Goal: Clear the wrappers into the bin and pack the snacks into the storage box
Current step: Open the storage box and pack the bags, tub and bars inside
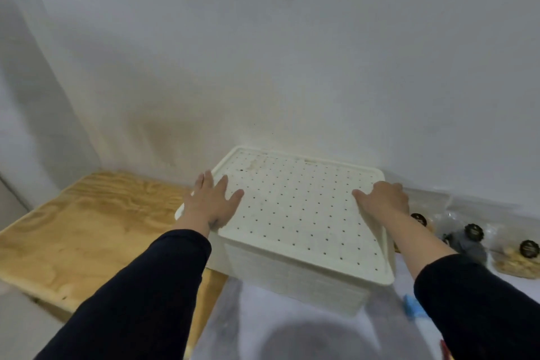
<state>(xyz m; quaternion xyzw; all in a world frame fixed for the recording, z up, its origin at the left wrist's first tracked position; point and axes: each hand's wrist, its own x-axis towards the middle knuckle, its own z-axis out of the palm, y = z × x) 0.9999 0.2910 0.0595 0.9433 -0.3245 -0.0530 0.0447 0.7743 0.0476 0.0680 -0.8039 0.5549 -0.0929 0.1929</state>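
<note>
A cream storage box (295, 277) stands against the wall with its perforated lid (298, 207) on top. My left hand (211, 201) lies flat on the lid's left edge with fingers spread and the thumb under the rim. My right hand (382, 198) curls over the lid's right edge, fingers bent down its side. Several clear snack bags with round black labels (473, 232) lie to the right of the box, partly hidden by my right arm. A small blue wrapper (412, 305) lies near my right sleeve.
A plywood board (87, 231) covers the table at the left, its front edge near the bottom left. A white sheet (292, 327) covers the surface under and in front of the box. The wall is close behind.
</note>
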